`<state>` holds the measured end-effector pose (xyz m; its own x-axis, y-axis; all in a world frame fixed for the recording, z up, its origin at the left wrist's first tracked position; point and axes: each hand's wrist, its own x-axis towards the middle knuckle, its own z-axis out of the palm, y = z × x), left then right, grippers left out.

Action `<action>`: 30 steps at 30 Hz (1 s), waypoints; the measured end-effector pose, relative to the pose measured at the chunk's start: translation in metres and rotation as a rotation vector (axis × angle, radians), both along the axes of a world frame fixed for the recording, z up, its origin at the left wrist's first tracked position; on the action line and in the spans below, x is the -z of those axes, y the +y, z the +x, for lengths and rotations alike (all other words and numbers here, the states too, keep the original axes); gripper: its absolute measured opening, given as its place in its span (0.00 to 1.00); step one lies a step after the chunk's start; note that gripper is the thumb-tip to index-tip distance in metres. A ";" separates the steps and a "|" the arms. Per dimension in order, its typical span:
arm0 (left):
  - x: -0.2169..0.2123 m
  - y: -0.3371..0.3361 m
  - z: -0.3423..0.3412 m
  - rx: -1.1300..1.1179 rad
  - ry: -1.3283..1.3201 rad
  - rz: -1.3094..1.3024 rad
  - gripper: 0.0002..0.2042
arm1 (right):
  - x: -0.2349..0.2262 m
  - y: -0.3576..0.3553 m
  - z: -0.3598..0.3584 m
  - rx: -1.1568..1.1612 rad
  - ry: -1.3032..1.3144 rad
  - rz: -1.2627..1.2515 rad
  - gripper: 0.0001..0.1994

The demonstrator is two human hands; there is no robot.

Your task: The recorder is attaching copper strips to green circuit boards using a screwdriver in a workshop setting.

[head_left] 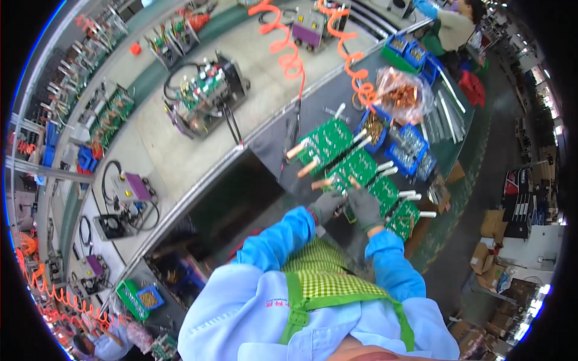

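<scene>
Gloved left hand [326, 206], right hand [365, 207] on green circuit board [355, 168], blue bins [406, 147] beyond

The scene is evenly and brightly lit from overhead; shadows are kept soft and short; strong fisheye bending is seen toward the black rim, edged by a blue fringe; white glare is blown out at the right edge; fine detail is smeared on distant things.

Matt grey knit gloves; glossy green circuit board [354, 167] with coppery metal tabs.
</scene>
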<state>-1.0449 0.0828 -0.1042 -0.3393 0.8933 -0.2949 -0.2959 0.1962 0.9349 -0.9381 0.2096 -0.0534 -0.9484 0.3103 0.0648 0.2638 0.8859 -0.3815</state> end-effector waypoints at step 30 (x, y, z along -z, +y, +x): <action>0.003 -0.015 0.014 -0.097 -0.537 -0.182 0.05 | 0.012 -0.021 0.008 0.057 0.194 -0.234 0.06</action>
<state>-1.0309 0.0678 -0.1069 -0.1775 0.7842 -0.5945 -0.7445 0.2881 0.6023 -0.9301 0.1888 -0.0656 -0.9060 0.3904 0.1635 0.2129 0.7541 -0.6213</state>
